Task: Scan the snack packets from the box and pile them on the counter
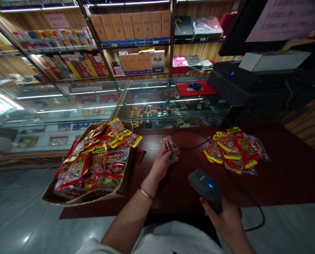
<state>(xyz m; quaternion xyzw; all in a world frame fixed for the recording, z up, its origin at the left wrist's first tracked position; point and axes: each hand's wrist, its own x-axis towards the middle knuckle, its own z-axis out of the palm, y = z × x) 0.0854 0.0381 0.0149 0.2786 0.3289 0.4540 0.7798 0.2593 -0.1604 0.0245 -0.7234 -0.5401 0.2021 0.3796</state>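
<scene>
Over the middle of the dark red counter, my left hand (pixel 161 163) grips a small snack packet (pixel 168 146) with a red top and a clear edge. My right hand (pixel 223 213) is wrapped around the handle of a black barcode scanner (pixel 205 184), whose blue light is lit and whose head points toward the packet. To the left, a cardboard box (pixel 127 176) is heaped with red and yellow snack packets (pixel 94 155). A loose pile of similar packets (pixel 233 150) lies on the counter at the right.
A black cable (pixel 191 148) loops across the counter (pixel 287 169). Behind it stands a glass display case (pixel 99 102) with a mouse (pixel 195 85) on a red mat (pixel 182 90). At the right are a monitor (pixel 234 31) and a black machine (pixel 253 88).
</scene>
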